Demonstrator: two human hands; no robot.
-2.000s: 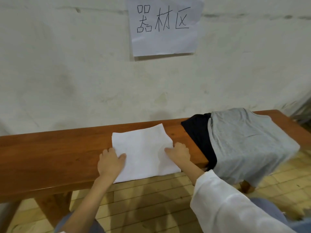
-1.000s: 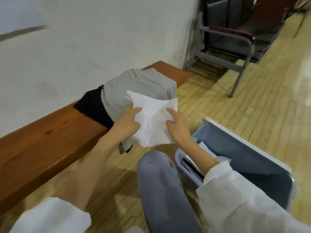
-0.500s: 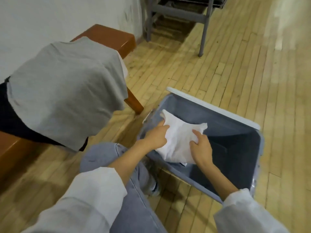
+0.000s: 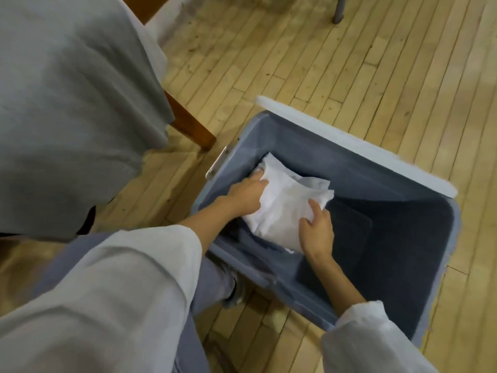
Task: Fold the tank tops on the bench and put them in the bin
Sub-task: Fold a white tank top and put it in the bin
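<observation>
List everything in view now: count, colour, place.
white top: one, white, folded, in the bin
grey top: one, grey, draped over the bench
black cloth: one, black, under the grey top
bench: one, brown, only a leg shows
bin: one, blue-grey, on the floor
floor: one, pale wood
metal leg: one, grey, top edge
left hand: one, holds the white top's far-left edge
right hand: one, holds its near-right edge

Both of your hands grip the folded white tank top (image 4: pixel 282 208) inside the blue bin (image 4: pixel 349 144), your left hand (image 4: pixel 246 196) at its nine o'clock edge and your right hand (image 4: pixel 317 232) at five. A grey tank top (image 4: pixel 75 103) drapes at the bin's ten o'clock.
</observation>
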